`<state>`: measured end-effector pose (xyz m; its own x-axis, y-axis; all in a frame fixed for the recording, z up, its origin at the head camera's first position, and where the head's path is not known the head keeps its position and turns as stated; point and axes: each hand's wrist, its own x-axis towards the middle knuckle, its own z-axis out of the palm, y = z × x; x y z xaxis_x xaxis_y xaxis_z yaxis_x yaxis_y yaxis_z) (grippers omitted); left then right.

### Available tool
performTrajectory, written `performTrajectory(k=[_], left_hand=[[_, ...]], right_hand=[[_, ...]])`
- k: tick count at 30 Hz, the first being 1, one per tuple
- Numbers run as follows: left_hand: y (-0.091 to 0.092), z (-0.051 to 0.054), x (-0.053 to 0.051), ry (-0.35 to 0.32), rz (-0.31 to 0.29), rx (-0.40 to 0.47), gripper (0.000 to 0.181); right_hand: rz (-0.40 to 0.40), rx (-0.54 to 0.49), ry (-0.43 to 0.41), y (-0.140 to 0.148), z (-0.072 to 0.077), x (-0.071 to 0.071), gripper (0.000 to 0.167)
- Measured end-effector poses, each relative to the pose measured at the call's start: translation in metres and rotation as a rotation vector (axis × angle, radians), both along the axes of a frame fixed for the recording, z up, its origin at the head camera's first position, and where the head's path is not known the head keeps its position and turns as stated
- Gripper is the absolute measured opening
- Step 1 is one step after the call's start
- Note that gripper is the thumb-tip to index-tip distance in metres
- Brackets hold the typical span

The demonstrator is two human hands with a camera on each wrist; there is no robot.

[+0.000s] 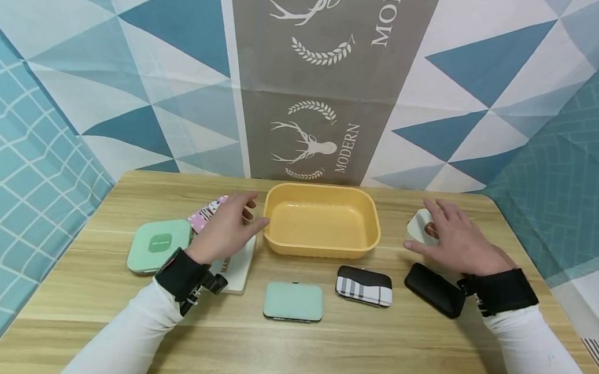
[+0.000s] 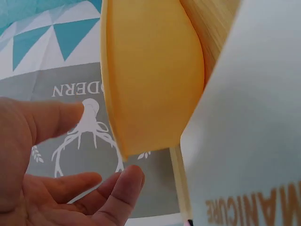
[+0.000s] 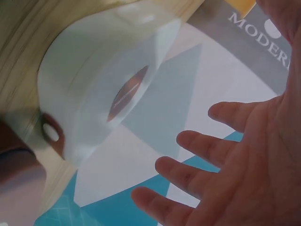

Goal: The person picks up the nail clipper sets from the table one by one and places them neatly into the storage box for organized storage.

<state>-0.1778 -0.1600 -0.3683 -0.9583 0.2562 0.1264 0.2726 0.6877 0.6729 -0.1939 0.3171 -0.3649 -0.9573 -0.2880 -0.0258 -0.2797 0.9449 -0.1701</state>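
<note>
Two grasps are seemingly being readied: parted left hand (image 1: 227,227) by mid-frame yellow tray (image 1: 322,228), spread right hand (image 1: 458,241) above frame-right white case (image 1: 417,229).

Grey strip of wall cloth (image 1: 317,78) read "MODERN" in wht caps, w/ the upper copy cut off at "MOD" in the head view. White box (image 2: 244,127) had "MANICURE" in brn ltrs. Txt on the oval label of the white case (image 3: 94,75) & the sq. label of the green case (image 1: 159,247) was too sm. to read.
</note>
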Motion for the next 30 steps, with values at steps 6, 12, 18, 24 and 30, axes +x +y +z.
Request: performTrajectory(k=[6, 12, 18, 24, 30], left_hand=[[0.002, -0.004, -0.004, -0.035, 0.001, 0.030, 0.058], [0.004, -0.008, -0.008, -0.041, -0.020, 0.077, 0.051], [0.008, -0.009, -0.009, -0.099, -0.024, 0.113, 0.045], [0.010, -0.010, -0.010, -0.158, -0.017, 0.155, 0.048], [0.010, -0.012, -0.011, -0.216, -0.014, 0.221, 0.053]], right_hand=[[0.002, 0.014, -0.018, 0.007, 0.000, -0.006, 0.119], [-0.017, 0.002, -0.052, 0.013, -0.003, -0.011, 0.116], [-0.023, 0.001, -0.085, 0.020, -0.007, -0.018, 0.115], [-0.019, 0.014, -0.088, 0.024, -0.010, -0.024, 0.104], [0.020, 0.003, -0.071, 0.025, -0.013, -0.027, 0.073]])
